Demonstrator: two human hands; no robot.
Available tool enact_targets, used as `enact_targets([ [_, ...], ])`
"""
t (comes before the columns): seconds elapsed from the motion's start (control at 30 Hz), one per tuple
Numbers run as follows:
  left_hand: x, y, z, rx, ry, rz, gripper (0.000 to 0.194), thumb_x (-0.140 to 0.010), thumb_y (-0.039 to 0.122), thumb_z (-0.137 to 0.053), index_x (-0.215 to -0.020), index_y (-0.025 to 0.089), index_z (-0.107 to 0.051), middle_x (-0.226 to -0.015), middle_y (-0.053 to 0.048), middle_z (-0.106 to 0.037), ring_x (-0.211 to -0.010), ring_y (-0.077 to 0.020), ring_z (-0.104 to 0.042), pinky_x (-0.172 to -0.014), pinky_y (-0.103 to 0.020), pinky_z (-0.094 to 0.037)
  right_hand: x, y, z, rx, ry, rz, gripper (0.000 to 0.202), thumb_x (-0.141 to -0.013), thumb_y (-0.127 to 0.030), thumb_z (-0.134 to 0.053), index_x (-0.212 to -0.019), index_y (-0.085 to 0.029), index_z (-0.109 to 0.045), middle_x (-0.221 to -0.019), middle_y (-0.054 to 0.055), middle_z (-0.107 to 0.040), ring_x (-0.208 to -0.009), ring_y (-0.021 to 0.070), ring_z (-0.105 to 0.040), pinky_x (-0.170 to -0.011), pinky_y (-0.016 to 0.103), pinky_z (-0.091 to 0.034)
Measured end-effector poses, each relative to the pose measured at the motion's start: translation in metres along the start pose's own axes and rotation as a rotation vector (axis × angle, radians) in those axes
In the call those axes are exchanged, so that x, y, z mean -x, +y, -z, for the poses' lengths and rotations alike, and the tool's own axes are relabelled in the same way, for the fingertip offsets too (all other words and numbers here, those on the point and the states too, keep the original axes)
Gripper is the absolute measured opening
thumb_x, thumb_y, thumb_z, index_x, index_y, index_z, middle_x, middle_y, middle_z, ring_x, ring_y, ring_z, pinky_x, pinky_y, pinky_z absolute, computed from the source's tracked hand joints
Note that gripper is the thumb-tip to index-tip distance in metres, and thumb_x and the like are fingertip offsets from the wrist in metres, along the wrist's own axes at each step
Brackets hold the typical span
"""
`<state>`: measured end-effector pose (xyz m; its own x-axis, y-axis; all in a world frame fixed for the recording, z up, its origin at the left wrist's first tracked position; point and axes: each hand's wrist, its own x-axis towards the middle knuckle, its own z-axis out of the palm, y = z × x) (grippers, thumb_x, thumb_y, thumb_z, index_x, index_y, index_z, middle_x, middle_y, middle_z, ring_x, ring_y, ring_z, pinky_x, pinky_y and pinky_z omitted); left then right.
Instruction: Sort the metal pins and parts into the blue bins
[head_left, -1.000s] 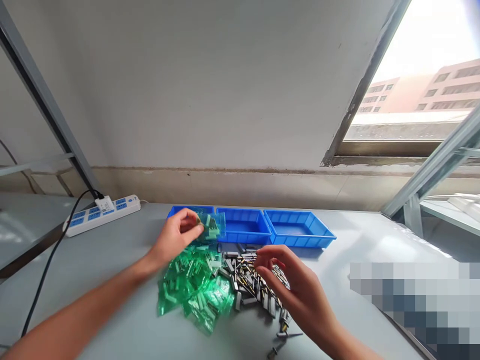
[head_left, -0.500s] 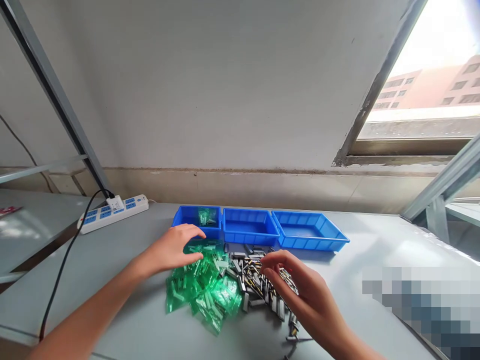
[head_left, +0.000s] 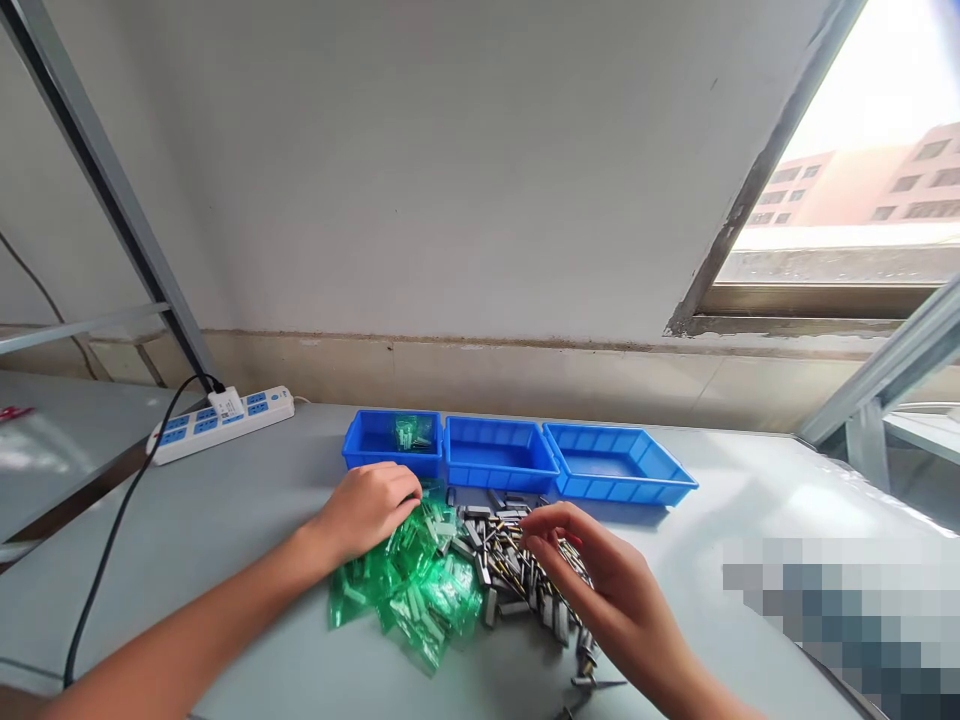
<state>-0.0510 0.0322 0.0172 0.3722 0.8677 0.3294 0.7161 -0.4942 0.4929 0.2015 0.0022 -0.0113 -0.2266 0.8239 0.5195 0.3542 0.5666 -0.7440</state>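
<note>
My left hand (head_left: 375, 508) is over the upper part of a heap of green plastic bags (head_left: 416, 600), its fingers curled down and closed on a bag. Small pale metal pieces show through the green film. To the right of the bags, and touching them, lies a loose pile of small metal parts (head_left: 517, 560), silvery blocks and brass-coloured pins. Above the right side of that pile hovers my right hand (head_left: 600, 580), loosely curved, with thumb and forefinger a little apart and nothing visible between them. Its other fingers are partly hidden.
Three blue bins stand in a row behind the piles: a left bin (head_left: 360, 440) with a green bag (head_left: 412, 433) inside, a middle bin (head_left: 501, 478), and a right bin (head_left: 637, 490). A white power strip (head_left: 225, 425) with a black cable lies at the left on the grey table (head_left: 285, 620).
My left hand has moved slightly right and down onto the green bags, and its spread thumb and fingers have closed. My right hand has hardly moved.
</note>
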Motion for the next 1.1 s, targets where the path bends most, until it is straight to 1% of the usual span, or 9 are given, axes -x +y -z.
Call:
enact_targets([
  [0.2, 0.002, 0.028, 0.004, 0.303, 0.156, 0.168, 0.011, -0.085, 0.025, -0.050, -0.077, 0.020, -0.055, -0.070, 0.000, -0.062, -0.067, -0.0173, -0.063, -0.066, -0.031, -0.054, -0.001, -0.009, 0.003, -0.158, -0.046, -0.117, 0.018, -0.087, -0.037, -0.056, -0.089, -0.020, -0.063, -0.084, 0.005, -0.067, -0.078, 0.0172, -0.063, -0.069, 0.026, -0.055],
  [0.37, 0.018, 0.060, -0.006, 0.727, 0.085, 0.348, 0.018, -0.081, 0.033, -0.056, -0.072, 0.020, -0.048, -0.070, 0.002, -0.056, -0.066, -0.0141, -0.061, -0.066, -0.032, -0.058, -0.004, -0.015, 0.000, -0.492, -0.254, -0.352, 0.031, -0.080, -0.042, -0.065, -0.100, -0.019, -0.064, -0.089, 0.008, -0.070, -0.083, 0.0195, -0.067, -0.071, 0.030, -0.056],
  [0.47, 0.025, 0.067, -0.017, 1.013, -0.043, 0.500, 0.029, -0.068, 0.034, -0.071, -0.064, 0.020, -0.046, -0.068, 0.004, -0.052, -0.065, -0.0126, -0.055, -0.068, -0.034, -0.058, -0.006, -0.014, -0.002, -0.545, -0.251, -0.444, 0.032, -0.074, -0.044, -0.070, -0.087, -0.016, -0.065, -0.073, 0.005, -0.070, -0.067, 0.0164, -0.065, -0.060, 0.027, -0.053],
  [0.57, 0.026, 0.066, -0.021, 1.004, -0.122, 0.509, 0.027, -0.065, 0.029, -0.075, -0.066, 0.019, -0.050, -0.066, 0.003, -0.055, -0.066, -0.0135, -0.056, -0.067, -0.031, -0.055, -0.007, -0.016, -0.001, -0.522, -0.178, -0.467, 0.031, -0.071, -0.045, -0.070, -0.078, -0.015, -0.067, -0.068, 0.003, -0.068, -0.061, 0.0141, -0.061, -0.056, 0.025, -0.050],
  [0.73, 0.024, 0.065, -0.018, 0.857, -0.044, 0.427, 0.014, -0.070, 0.021, -0.069, -0.073, 0.018, -0.055, -0.067, 0.001, -0.062, -0.064, -0.0133, -0.061, -0.063, -0.025, -0.051, -0.005, -0.017, -0.001, -0.454, -0.150, -0.446, 0.028, -0.072, -0.041, -0.070, -0.080, -0.015, -0.067, -0.068, 0.002, -0.065, -0.057, 0.0115, -0.057, -0.050, 0.022, -0.047],
  [0.83, 0.026, 0.063, -0.016, 0.646, 0.070, 0.246, 0.010, -0.074, 0.016, -0.066, -0.072, 0.019, -0.056, -0.066, 0.001, -0.063, -0.062, -0.0140, -0.063, -0.059, -0.024, -0.052, -0.003, -0.016, -0.002, -0.420, -0.137, -0.328, 0.019, -0.076, -0.034, -0.068, -0.081, -0.016, -0.064, -0.072, 0.003, -0.065, -0.062, 0.0132, -0.060, -0.054, 0.024, -0.052],
  [0.93, 0.028, 0.056, -0.014, 0.314, 0.212, -0.229, 0.011, -0.082, 0.010, -0.060, -0.076, 0.019, -0.061, -0.070, -0.003, -0.068, -0.065, -0.0157, -0.065, -0.062, -0.025, -0.053, -0.003, -0.015, 0.000, -0.200, -0.045, 0.034, 0.007, -0.081, -0.020, -0.061, -0.074, -0.019, -0.061, -0.075, 0.004, -0.065, -0.070, 0.0155, -0.062, -0.064, 0.029, -0.055],
  [1.0, 0.029, 0.050, -0.013, 0.093, 0.266, -0.576, 0.017, -0.088, 0.010, -0.051, -0.082, 0.019, -0.063, -0.075, -0.006, -0.071, -0.072, -0.0186, -0.066, -0.067, -0.030, -0.054, -0.003, -0.015, 0.001, 0.020, 0.048, 0.331, 0.020, -0.084, -0.009, -0.053, -0.069, -0.021, -0.059, -0.077, 0.004, -0.065, -0.076, 0.0167, -0.060, -0.066, 0.030, -0.053],
  [1.1, 0.028, 0.045, -0.011, -0.147, 0.311, -0.832, 0.026, -0.091, 0.010, -0.041, -0.086, 0.018, -0.065, -0.079, -0.008, -0.074, -0.082, -0.0219, -0.067, -0.073, -0.035, -0.054, -0.002, -0.014, 0.003, 0.240, 0.142, 0.576, 0.030, -0.083, 0.001, -0.046, -0.065, -0.021, -0.057, -0.086, 0.005, -0.064, -0.087, 0.0192, -0.057, -0.070, 0.034, -0.052],
])
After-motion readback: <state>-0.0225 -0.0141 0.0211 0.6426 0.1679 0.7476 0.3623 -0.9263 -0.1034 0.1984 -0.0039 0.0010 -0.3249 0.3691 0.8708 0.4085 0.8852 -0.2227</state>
